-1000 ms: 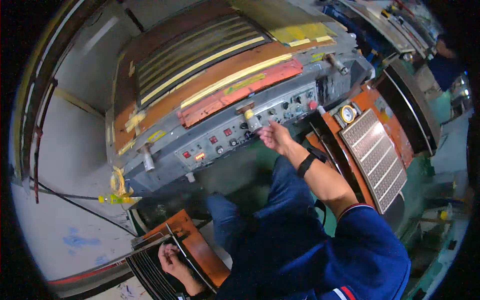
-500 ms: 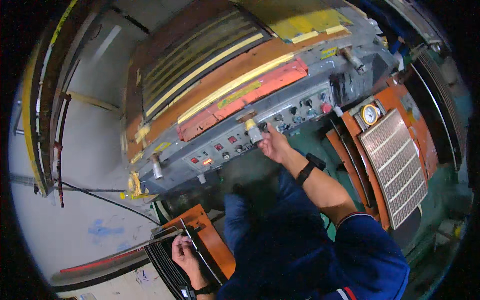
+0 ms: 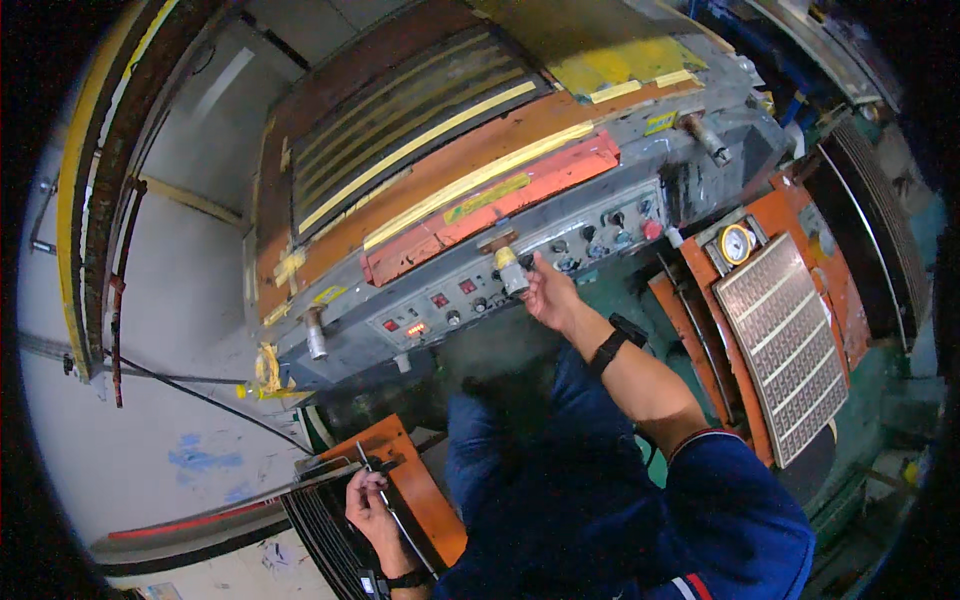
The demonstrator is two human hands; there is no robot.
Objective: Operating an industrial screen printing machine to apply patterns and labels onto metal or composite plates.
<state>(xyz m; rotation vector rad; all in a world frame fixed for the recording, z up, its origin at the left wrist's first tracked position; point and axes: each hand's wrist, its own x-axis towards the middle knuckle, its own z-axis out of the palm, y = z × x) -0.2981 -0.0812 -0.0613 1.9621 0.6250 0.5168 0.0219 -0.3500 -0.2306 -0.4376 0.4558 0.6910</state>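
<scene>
My right hand (image 3: 552,297) reaches to the front of a grey machine, its fingers closed on a stubby metal knob (image 3: 511,271) with a yellow band. Black switches on the control panel (image 3: 470,302) sit just behind those fingers, so their tips are partly hidden. Down at the lower left, my left hand (image 3: 370,508) has its fingers curled around a thin metal rod (image 3: 403,528). That rod slants over an orange board (image 3: 432,503). Above the panel lies the machine's bed, with a dark striped panel (image 3: 410,125) edged in yellow tape.
At the right, a patterned metal plate (image 3: 782,350) leans on an orange stand beside a round gauge (image 3: 735,244). More metal knobs (image 3: 315,335) jut from the machine's front. A dark slatted rack (image 3: 325,535) is beside my left hand. A tall yellow-edged frame (image 3: 75,220) rises at far left.
The view has shifted slightly. My left fingers have come closer around the rod. My right hand stays at the knob, almost unmoved.
</scene>
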